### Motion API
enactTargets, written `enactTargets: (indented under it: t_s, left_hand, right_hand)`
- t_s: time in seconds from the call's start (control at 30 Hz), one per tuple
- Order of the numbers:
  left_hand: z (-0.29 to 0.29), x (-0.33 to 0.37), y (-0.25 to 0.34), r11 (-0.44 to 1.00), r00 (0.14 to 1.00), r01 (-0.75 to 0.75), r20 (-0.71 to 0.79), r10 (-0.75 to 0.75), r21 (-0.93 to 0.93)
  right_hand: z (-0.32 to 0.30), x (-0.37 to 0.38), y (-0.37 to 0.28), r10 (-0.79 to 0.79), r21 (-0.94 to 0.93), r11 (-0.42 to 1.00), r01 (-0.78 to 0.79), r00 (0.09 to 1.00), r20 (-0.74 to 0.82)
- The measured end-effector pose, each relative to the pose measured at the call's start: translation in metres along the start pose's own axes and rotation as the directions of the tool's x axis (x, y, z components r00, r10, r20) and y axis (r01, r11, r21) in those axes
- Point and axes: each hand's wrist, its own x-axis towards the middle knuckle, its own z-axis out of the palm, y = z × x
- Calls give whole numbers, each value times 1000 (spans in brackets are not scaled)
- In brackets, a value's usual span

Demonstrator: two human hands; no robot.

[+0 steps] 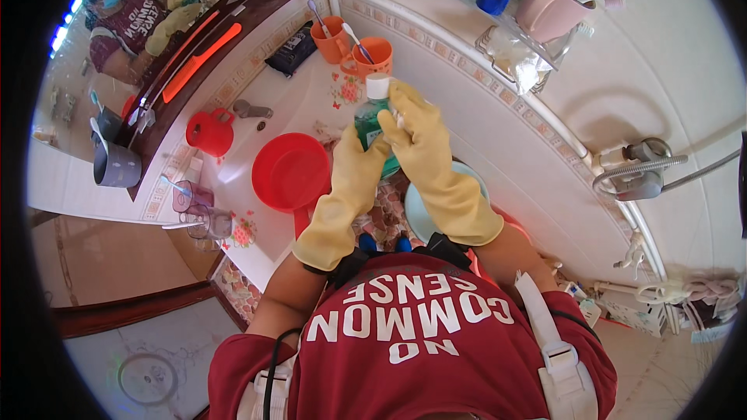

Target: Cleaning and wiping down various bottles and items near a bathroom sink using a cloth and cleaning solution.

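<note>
Both my hands wear pale yellow rubber gloves and are raised above the sink's front edge. Between them stands a roughly upright bottle of green mouthwash [367, 118] with a white cap. My left hand [356, 175] closes around its lower left side. My right hand [416, 128] has its fingers bent against the bottle's right side, just below the cap. The gloves hide part of the label. Left of my left hand, a red dipper [290, 173] rests at the white sink [253, 134], its handle pointing toward me.
Orange cups [369, 57] with toothbrushes and a dark packet [291, 50] line the back ledge. A red mug [210, 133] and clear purple cups [208, 219] stand at left. Below my right arm is a light blue basin [420, 216]. A glass shelf holds a pink cup [547, 4].
</note>
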Motion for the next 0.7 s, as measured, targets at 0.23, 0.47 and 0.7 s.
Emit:
enactTargets:
  t_s: [0.23, 0.47, 0.7]
  left_hand:
    - [-20, 0, 17, 902, 994, 49, 112, -1, -429]
    - [-14, -9, 15, 915, 981, 9, 183, 71, -404]
    - [-38, -9, 22, 931, 875, 164, 484, 15, -326]
  right_hand:
    - [-19, -20, 0, 330, 412, 865, -285, 943, -40]
    - [12, 1, -19, -121, -147, 984, 95, 976, -178]
    - [-46, 28, -38, 386, 322, 592, -739, 610, 692]
